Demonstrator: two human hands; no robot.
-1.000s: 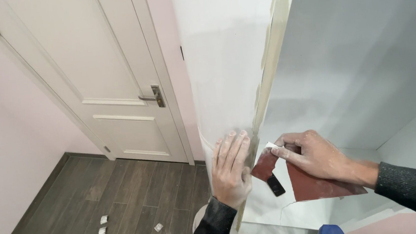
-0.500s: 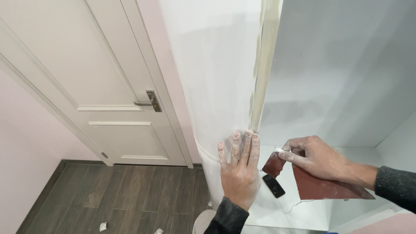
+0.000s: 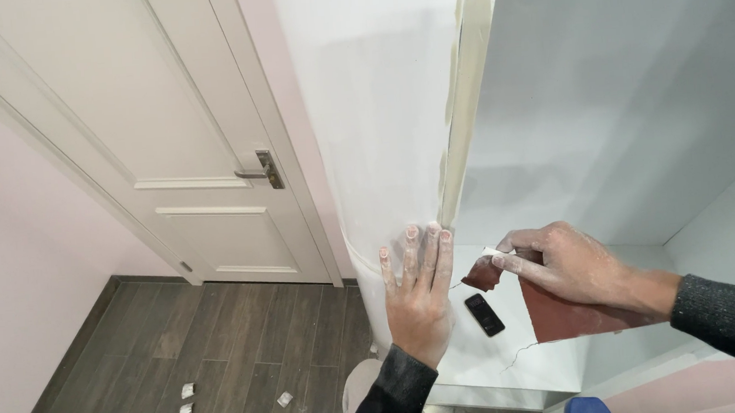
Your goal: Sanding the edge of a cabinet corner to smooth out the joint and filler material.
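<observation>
White wall corner, hands working at its taped edge

Left hand lies flat, fingers released, against the wall beside the edge; right hand pinches red-brown sandpaper over the ledge (dark phone just beside); open floor lies left.

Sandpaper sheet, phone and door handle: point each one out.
Sandpaper sheet [image 3: 559, 314]: head view, on its reddish-brown face below the right hand.
Phone [image 3: 484, 314]: head view, middle of its dark screen.
Door handle [image 3: 253, 174]: head view, on the lever.

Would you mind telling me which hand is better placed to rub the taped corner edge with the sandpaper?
The right hand: it already pinches the reddish sandpaper just beside the corner edge. The left hand lies flat on the white wall, empty.
</observation>
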